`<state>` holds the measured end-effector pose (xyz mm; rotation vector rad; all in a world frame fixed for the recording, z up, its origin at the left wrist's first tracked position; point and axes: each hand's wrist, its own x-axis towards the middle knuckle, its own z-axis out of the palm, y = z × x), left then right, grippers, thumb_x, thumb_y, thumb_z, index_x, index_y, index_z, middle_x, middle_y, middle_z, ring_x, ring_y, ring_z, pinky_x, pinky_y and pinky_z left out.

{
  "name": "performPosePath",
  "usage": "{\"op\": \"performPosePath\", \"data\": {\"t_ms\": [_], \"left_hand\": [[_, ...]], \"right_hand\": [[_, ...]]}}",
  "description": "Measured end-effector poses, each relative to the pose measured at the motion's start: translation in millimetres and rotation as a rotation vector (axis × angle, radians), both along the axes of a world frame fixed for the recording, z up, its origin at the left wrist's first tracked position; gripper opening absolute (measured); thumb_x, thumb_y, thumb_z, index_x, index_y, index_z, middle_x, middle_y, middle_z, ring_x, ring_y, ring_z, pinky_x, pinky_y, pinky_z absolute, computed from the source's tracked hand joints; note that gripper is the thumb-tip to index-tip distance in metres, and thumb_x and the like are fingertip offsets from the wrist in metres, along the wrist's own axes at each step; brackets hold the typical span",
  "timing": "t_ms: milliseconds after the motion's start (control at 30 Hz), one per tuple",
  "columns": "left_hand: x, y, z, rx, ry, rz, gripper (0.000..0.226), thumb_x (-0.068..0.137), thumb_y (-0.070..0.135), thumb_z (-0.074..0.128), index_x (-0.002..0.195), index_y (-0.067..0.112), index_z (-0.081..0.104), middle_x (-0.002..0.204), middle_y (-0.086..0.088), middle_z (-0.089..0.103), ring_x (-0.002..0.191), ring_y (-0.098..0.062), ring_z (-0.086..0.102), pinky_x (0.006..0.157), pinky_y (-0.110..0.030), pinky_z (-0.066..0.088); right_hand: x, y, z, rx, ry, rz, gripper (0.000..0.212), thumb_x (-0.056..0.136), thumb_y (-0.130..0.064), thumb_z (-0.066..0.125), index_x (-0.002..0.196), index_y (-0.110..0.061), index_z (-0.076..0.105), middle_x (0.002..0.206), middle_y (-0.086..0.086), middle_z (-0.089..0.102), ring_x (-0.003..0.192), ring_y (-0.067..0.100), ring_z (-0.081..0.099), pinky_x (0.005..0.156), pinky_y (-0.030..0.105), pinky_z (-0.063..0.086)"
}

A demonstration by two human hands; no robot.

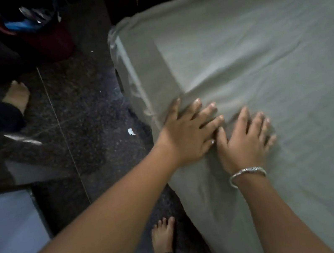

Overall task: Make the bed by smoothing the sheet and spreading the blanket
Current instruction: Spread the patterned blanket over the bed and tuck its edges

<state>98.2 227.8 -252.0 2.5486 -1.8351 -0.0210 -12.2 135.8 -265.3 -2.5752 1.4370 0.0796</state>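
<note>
Grey-green sheet | left hand flat on it, grip apart | right hand flat, grip apart

A home bedroom: a sheeted bed beside a dark speckled stone floor.

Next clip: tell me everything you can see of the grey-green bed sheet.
The grey-green bed sheet looks like thin matte cloth, spread flat and filling the right of the view. Soft wrinkles run across it, most of them around the hands. Its left edge hangs down the side towards the dark speckled floor, and a darker band runs along that edge at the far corner. The left hand and the right hand press flat on it side by side, fingers spread, near that edge.
</note>
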Motion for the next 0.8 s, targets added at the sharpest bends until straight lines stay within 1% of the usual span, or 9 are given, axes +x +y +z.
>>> {"op": "performPosePath", "data": {"t_ms": [100, 167, 300, 367, 533, 600, 700, 733, 800], "left_hand": [[35.1, 2.5, -4.1, 0.139, 0.078, 0.003, 0.067, 0.083, 0.068, 0.021, 0.146, 0.045, 0.011, 0.159, 0.006, 0.006, 0.146, -0.028, 0.006, 0.111, -0.061, 0.004], [62.3, 1.3, -2.7, 0.156, 0.095, 0.095, 0.076, 0.078, 0.074, 0.023, 0.146, 0.045, 0.003, 0.159, 0.007, -0.002, 0.145, -0.028, -0.003, 0.112, -0.06, 0.0], [114.6, -2.0, -5.1, 0.092, 0.079, 0.203, 0.08, 0.071, 0.072, 0.016, 0.146, 0.044, 0.013, 0.158, 0.005, 0.009, 0.145, -0.028, 0.007, 0.11, -0.061, 0.004], [141.3, 0.6, -9.4, 0.051, 0.065, 0.237, 0.077, 0.072, 0.066, 0.025, 0.144, 0.039, 0.025, 0.155, 0.0, 0.023, 0.142, -0.032, 0.019, 0.109, -0.061, 0.013], [199.0, 3.1, -22.2, -0.097, 0.137, 0.314, 0.066, 0.083, 0.047, 0.038, 0.14, 0.015, 0.041, 0.143, -0.024, 0.038, 0.13, -0.047, 0.035, 0.107, -0.056, 0.031], [202.0, -1.5, -14.1, -0.136, 0.202, 0.374, 0.071, 0.08, 0.043, 0.035, 0.138, 0.003, 0.04, 0.14, -0.026, 0.04, 0.128, -0.045, 0.037, 0.107, -0.052, 0.033], [188.9, -2.9, -3.4, -0.271, 0.294, 0.495, 0.069, 0.074, 0.033, 0.042, 0.131, -0.006, 0.043, 0.13, -0.026, 0.045, 0.121, -0.042, 0.043, 0.103, -0.047, 0.038], [186.5, -1.5, -5.3, -0.316, 0.353, 0.538, 0.07, 0.071, 0.03, 0.044, 0.132, -0.005, 0.041, 0.13, -0.024, 0.043, 0.12, -0.04, 0.042, 0.102, -0.044, 0.039], [189.4, 2.4, -7.2, -0.354, 0.485, 0.57, 0.076, 0.067, 0.031, 0.042, 0.135, -0.002, 0.038, 0.131, -0.02, 0.041, 0.121, -0.036, 0.042, 0.101, -0.043, 0.041]], "right_hand": [[26.6, 7.5, -4.7, 0.01, 0.069, -0.049, 0.087, 0.08, -0.057, 0.019, 0.143, 0.002, 0.028, 0.145, 0.038, 0.022, 0.137, 0.051, 0.018, 0.106, 0.066, 0.013], [54.1, 5.2, -3.5, 0.014, 0.091, -0.033, 0.089, 0.081, -0.06, 0.017, 0.145, 0.002, 0.022, 0.147, 0.037, 0.018, 0.138, 0.049, 0.014, 0.107, 0.065, 0.009], [118.0, -11.8, -2.0, 0.034, 0.126, 0.064, 0.08, 0.09, -0.06, 0.027, 0.149, -0.009, 0.008, 0.154, 0.028, 0.003, 0.141, 0.045, 0.0, 0.11, 0.062, 0.003], [155.9, -15.6, 1.0, 0.025, 0.092, 0.15, 0.08, 0.09, -0.059, 0.029, 0.15, -0.013, 0.006, 0.155, 0.024, 0.0, 0.141, 0.046, -0.002, 0.11, 0.062, 0.001], [235.6, -25.3, 9.3, 0.012, 0.075, 0.417, 0.07, 0.091, -0.053, 0.034, 0.15, -0.023, 0.008, 0.158, 0.011, -0.003, 0.138, 0.051, -0.006, 0.109, 0.063, -0.001], [249.0, -31.0, 12.9, -0.003, 0.06, 0.525, 0.064, 0.093, -0.047, 0.036, 0.149, -0.024, 0.015, 0.158, 0.005, 0.008, 0.138, 0.052, 0.001, 0.109, 0.062, 0.005], [256.1, -27.2, 13.0, -0.094, -0.085, 0.782, 0.047, 0.091, -0.03, 0.043, 0.138, -0.022, 0.044, 0.142, 0.003, 0.045, 0.129, 0.038, 0.038, 0.105, 0.058, 0.026], [259.0, -24.5, 12.6, -0.108, -0.112, 0.843, 0.045, 0.091, -0.028, 0.042, 0.136, -0.021, 0.046, 0.139, 0.001, 0.049, 0.127, 0.034, 0.041, 0.105, 0.057, 0.028], [267.1, -21.4, 13.4, -0.074, -0.05, 0.881, 0.047, 0.094, -0.03, 0.038, 0.14, -0.023, 0.04, 0.144, -0.004, 0.042, 0.133, 0.028, 0.033, 0.109, 0.055, 0.02]]}}
